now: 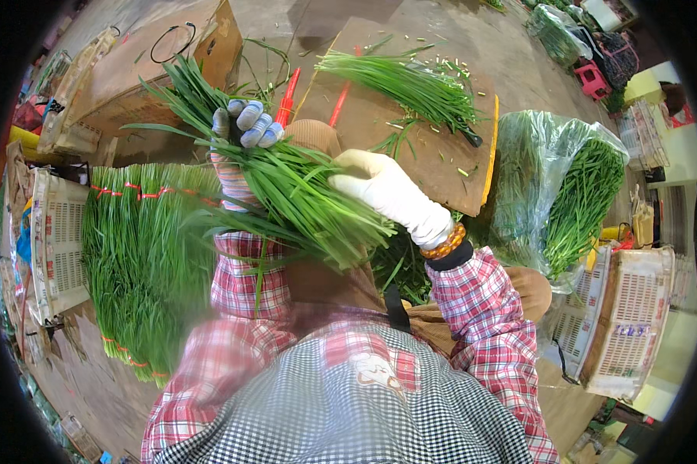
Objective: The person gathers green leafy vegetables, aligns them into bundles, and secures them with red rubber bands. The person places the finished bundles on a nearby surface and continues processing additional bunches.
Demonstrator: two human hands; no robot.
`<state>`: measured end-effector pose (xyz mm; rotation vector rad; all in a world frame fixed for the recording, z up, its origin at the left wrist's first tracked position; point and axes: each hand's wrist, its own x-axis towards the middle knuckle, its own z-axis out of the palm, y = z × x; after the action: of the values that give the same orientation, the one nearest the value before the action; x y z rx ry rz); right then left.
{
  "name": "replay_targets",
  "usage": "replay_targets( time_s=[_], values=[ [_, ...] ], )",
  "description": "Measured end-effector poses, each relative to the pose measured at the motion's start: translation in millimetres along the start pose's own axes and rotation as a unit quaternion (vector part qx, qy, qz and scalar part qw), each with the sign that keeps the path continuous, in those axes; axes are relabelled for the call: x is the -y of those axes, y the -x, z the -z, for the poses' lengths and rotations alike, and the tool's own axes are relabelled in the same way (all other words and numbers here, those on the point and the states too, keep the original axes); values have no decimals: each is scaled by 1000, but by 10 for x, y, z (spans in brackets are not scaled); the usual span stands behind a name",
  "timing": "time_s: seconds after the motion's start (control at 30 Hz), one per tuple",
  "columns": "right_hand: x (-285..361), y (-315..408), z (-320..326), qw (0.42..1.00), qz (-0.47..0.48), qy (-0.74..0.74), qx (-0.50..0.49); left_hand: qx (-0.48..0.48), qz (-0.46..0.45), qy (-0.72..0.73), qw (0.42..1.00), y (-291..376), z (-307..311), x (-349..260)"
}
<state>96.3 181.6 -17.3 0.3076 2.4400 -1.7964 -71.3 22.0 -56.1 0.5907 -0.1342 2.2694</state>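
My left hand (248,124), in a striped knit glove, grips a loose bunch of green garlic chives (302,191) by its middle above my lap. The leaf tips fan out past the fingers to the upper left, while the pale cut ends point to the lower right. Against the upper side of that bunch rests my right hand (377,185), in a white glove. Its thumb and fingertips touch the leaves; whether they pinch any is not plain. Beyond my knees, another pile of chives (406,87) lies on a brown board (435,168), by a black handle (470,137).
Bundles of chives tied with red bands (145,249) are stacked at left beside a white plastic crate (64,238). Red strips (288,98) stand near my knee. A clear plastic bag of chives (522,174) is at right, above another crate (629,319). A wooden box (145,81) stands upper left.
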Motion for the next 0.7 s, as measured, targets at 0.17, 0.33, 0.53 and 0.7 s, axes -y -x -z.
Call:
replay_targets(
  time_s=[0.17,0.33,0.53,0.7],
  values=[
    [-75,85,-103,978,39,-166,-118,-58,-52,-48,996,32,-109,100],
    [-163,339,-64,833,55,-505,-221,-79,-48,33,995,64,9,41],
    [-360,804,158,765,59,-615,-183,-88,-34,48,994,52,307,-78],
    [-949,1647,417,891,-89,-365,-256,-108,-17,17,994,86,290,-162]
  ],
)
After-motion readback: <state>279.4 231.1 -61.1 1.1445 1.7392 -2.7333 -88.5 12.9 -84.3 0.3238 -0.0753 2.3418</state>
